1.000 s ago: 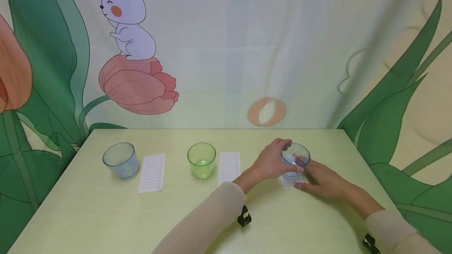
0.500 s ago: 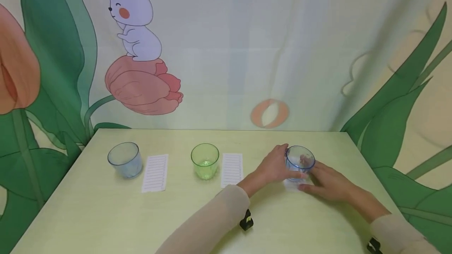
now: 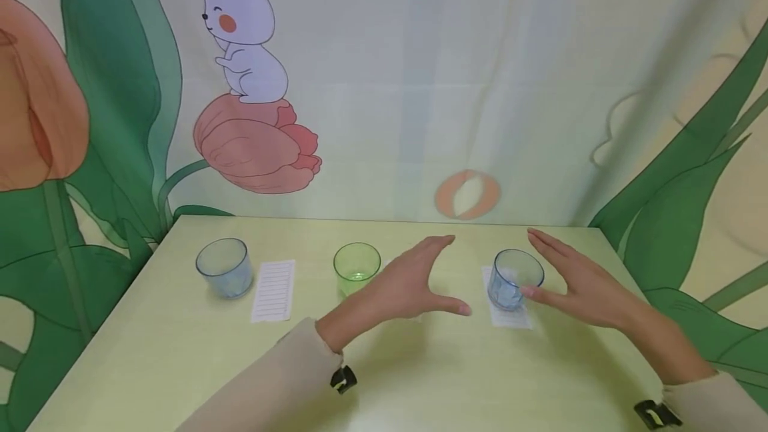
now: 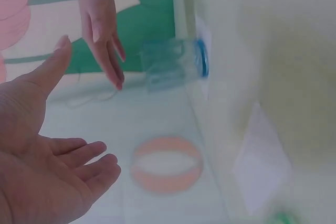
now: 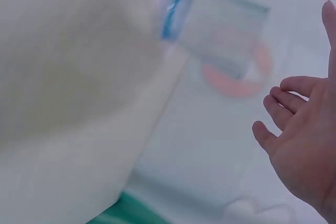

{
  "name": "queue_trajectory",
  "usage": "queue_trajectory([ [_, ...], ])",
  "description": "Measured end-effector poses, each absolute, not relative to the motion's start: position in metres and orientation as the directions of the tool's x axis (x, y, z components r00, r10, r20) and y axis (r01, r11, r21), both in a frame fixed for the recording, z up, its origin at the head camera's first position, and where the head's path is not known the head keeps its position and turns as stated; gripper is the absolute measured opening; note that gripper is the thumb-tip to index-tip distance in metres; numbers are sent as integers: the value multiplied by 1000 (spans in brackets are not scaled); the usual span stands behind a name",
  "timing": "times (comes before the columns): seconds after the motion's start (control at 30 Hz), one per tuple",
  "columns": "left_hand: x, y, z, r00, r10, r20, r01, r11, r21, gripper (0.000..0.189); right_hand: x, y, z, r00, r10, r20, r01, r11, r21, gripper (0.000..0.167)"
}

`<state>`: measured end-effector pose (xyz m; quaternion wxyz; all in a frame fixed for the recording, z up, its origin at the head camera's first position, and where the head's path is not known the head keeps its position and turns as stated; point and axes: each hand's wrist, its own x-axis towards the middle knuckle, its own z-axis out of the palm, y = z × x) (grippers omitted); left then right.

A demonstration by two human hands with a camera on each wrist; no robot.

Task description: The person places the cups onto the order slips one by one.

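Observation:
On a lined paper slip (image 3: 509,318) at the table's right stands a clear blue glass (image 3: 507,292), upright and with no hand gripping it. To its left, my left hand (image 3: 402,285) is raised with thumb and fingers spread wide, holding nothing. My right hand (image 3: 591,289) is likewise spread, just right of the glass; its thumb overlaps the rim in the head view. Both wrist views show bare palms: the left hand (image 4: 52,177) apart from the blue glass (image 4: 168,66), and the right hand (image 5: 310,135) apart from it too.
A green glass (image 3: 354,260) stands mid-table, partly covered by my left hand, which also hides most of a second slip. Further left are another blue glass (image 3: 227,272) and its lined slip (image 3: 273,291). Behind the table (image 3: 456,379) hangs a printed curtain (image 3: 372,85).
Both hands have come off the right blue glass. My left hand has swung left toward the green glass, and my right hand has lifted and opened. The head view has shifted slightly left.

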<state>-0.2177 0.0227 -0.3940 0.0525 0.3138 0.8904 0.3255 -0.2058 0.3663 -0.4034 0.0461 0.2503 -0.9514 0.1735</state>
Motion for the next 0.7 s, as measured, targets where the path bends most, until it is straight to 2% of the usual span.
queue_trajectory([
  [0.17, -221, -31, -384, -833, 535, 142, 505, 630, 590, 117, -204, 323, -395, -840, -511, 182, -543, 793, -276, 97],
  [0.37, -230, -91, -389, -892, 430, 143, 423, 678, 601, 117, -208, 264, -406, -809, -567, 154, -587, 767, -259, 102],
  [0.7, -252, -120, -427, -894, 440, 89, 390, 664, 638, 111, -237, 217, -456, -788, -603, 128, -614, 748, -252, 104],
])
